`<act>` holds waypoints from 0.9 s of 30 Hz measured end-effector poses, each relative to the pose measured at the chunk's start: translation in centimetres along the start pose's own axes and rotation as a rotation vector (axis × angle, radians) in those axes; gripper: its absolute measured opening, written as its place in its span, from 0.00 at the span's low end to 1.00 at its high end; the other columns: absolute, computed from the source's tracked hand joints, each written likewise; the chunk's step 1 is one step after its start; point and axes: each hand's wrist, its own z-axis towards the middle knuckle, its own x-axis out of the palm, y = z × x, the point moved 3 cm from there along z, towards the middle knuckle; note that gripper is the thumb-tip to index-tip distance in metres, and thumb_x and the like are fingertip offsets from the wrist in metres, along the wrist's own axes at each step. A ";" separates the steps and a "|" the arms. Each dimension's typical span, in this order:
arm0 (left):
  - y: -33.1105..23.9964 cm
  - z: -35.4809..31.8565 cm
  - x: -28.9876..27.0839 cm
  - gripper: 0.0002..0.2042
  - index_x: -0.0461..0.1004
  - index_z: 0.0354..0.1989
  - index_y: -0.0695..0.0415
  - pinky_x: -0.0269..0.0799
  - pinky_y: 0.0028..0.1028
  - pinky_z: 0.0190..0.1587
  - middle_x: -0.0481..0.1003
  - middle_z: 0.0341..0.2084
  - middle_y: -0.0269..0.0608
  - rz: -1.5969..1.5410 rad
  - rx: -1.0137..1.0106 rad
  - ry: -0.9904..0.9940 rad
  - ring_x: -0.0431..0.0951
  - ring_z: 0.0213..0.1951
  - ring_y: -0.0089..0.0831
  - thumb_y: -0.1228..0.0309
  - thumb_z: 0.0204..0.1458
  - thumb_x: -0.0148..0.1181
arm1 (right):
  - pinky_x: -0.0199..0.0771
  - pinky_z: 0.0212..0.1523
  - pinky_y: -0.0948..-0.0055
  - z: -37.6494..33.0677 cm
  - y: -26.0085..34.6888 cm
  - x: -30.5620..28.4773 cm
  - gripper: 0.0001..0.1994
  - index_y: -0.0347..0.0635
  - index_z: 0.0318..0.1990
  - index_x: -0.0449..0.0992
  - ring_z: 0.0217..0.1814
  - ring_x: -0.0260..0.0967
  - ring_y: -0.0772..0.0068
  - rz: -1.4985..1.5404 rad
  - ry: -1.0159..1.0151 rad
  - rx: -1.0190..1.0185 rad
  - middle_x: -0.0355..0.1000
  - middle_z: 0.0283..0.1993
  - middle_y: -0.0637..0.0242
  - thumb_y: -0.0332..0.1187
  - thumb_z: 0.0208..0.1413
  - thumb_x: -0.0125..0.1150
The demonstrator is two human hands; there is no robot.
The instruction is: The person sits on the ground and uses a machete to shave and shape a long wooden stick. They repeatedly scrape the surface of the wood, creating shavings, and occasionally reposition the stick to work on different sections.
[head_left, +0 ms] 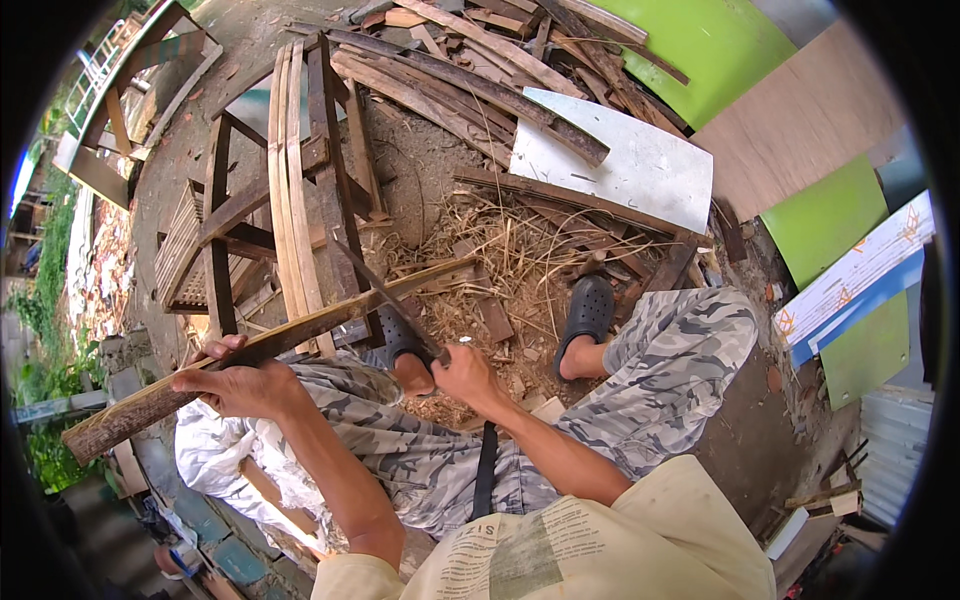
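My left hand (pixel 245 388) is wrapped around a long wooden strip (pixel 325 322), gripping it near its lower left end, with the thumb along its side. The strip has rough dark bark on one side and a paler cut edge; it slants up and right over my left thigh. In my closed right hand (pixel 470 378) is the handle of a machete (pixel 385 292). Its narrow dark blade points up and left and crosses the strip toward the far end. Whether the blade touches the wood I cannot tell. My fingers hide most of the handle.
Pale slats (pixel 288 190) lean on a dark wooden frame (pixel 325 150) at the left. Shavings (pixel 490 250) cover the ground between my clogs (pixel 585 315). Beyond lie stacked planks (pixel 420 85) and a white board (pixel 650 170). Green panels (pixel 720 50) stand at the right.
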 end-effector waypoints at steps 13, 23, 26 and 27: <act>-0.4 -0.3 -0.1 0.27 0.60 0.31 0.54 0.65 0.25 0.27 0.63 0.19 0.35 0.016 0.020 0.018 0.66 0.21 0.27 0.38 0.55 0.53 | 0.75 0.34 0.52 -1.4 1.8 -1.2 0.14 0.33 0.34 0.77 0.30 0.75 0.38 -0.149 -0.053 -0.100 0.74 0.23 0.44 0.38 0.51 0.61; -0.7 -1.5 1.4 0.27 0.62 0.32 0.53 0.65 0.24 0.25 0.62 0.18 0.34 0.020 0.016 0.044 0.64 0.20 0.25 0.37 0.56 0.49 | 0.75 0.36 0.49 -0.6 2.1 -3.2 0.15 0.32 0.36 0.78 0.32 0.75 0.38 -0.136 -0.085 -0.025 0.74 0.25 0.42 0.38 0.52 0.60; -1.1 -2.5 0.8 0.27 0.63 0.34 0.53 0.65 0.23 0.26 0.62 0.18 0.34 0.018 0.061 0.117 0.65 0.21 0.25 0.37 0.56 0.49 | 0.75 0.34 0.50 -1.7 1.4 -3.2 0.14 0.31 0.33 0.77 0.31 0.75 0.39 -0.141 -0.133 -0.076 0.74 0.24 0.43 0.37 0.52 0.61; -1.1 -2.7 1.0 0.27 0.63 0.34 0.53 0.66 0.24 0.26 0.61 0.18 0.34 0.014 0.059 0.120 0.65 0.21 0.25 0.37 0.56 0.49 | 0.75 0.34 0.50 -1.9 1.0 -3.1 0.14 0.31 0.32 0.76 0.30 0.75 0.39 -0.147 -0.148 -0.088 0.74 0.23 0.43 0.37 0.52 0.61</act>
